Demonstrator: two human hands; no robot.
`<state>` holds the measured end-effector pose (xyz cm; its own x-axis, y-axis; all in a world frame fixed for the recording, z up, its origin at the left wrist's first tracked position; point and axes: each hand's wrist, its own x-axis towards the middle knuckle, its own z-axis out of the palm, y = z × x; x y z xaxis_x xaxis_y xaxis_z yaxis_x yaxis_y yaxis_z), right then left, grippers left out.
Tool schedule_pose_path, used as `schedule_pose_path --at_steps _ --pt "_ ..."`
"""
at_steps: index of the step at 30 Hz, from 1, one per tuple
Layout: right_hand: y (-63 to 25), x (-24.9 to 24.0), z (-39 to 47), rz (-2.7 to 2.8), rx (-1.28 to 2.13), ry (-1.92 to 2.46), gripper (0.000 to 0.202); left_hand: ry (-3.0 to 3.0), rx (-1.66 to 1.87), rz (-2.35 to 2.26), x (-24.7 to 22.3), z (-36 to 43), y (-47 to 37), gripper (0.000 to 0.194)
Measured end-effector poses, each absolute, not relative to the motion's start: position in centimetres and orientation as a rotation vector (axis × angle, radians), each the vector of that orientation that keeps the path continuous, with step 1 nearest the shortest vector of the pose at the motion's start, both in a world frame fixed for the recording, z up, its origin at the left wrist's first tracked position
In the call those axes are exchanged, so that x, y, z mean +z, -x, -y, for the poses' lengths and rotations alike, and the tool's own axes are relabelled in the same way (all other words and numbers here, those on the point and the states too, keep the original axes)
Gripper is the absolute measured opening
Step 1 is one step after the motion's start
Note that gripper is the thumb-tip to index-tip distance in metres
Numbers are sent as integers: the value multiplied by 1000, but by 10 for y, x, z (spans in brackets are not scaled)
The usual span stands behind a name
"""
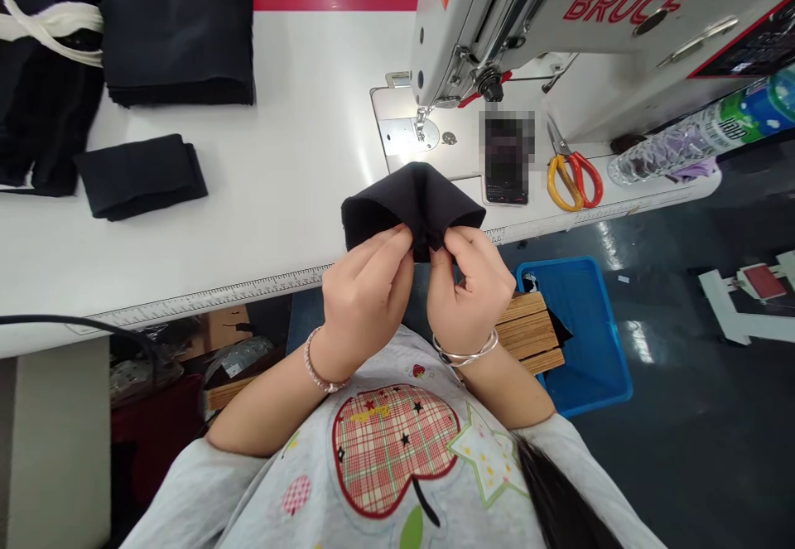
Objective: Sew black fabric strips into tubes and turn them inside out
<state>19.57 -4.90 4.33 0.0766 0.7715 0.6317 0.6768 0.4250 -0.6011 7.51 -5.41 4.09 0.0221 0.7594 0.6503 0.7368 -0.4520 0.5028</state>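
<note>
A piece of black fabric (410, 193) is held up in front of my body, over the front edge of the white table (279, 160). My left hand (366, 296) pinches it left of its middle, and my right hand (469, 284) pinches it a little to the right. Between the hands the cloth is gathered into a fold, and its left side bulges open. The sewing machine (497, 27) stands beyond the fabric, its presser foot (422, 122) over the metal plate. The fingertips are partly hidden by cloth.
A folded black piece (142, 176) and larger black stacks (177, 27) lie at the left. Right of the needle plate are a phone (508, 160), scissors (571, 172) and a plastic bottle (683, 139). A blue bin (590, 325) stands below the table at the right.
</note>
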Motion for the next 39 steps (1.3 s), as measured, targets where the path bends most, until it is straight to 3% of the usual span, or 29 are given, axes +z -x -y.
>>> schedule_pose_path --at_steps 23,33,39 --pt "-187 33 49 1733 -180 1201 19 -2235 1407 -1567 52 59 -83 16" --pt "-178 36 55 1812 -194 1208 21 -1453 1605 -1347 49 50 -73 7" --pt "-180 30 60 1840 -168 1275 27 -888 1413 -1009 40 42 -74 23"
